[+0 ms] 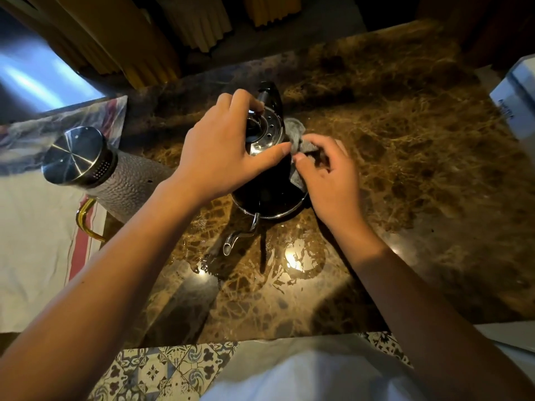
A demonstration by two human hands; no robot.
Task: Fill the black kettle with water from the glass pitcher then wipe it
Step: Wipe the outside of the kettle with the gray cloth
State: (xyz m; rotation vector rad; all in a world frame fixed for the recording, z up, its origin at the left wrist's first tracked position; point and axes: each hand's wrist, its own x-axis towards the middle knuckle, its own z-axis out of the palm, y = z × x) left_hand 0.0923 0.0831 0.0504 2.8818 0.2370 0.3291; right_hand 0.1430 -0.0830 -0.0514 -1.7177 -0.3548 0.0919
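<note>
The black kettle (267, 192), a rounded gloss-black body with a chrome base rim, a perforated chrome lid and a thin curved chrome gooseneck spout pointing toward the person, stands upright on the brown veined marble countertop (405, 157). The left hand (220, 151) rests on top of the kettle, fingers spread and curved over the lid, the thumb reaching along the lid's near edge. The right hand (330, 175) is just right of that thumb, fingers curled and pinching a small grey cloth (298, 140) against the kettle's right side. Left of the left-hand fingers, well apart from the kettle, stands the glass pitcher (115, 175), with a textured body, steel lid and amber handle, on a white cloth with a red stripe (37, 241). Water pools on the countertop near the spout.
</note>
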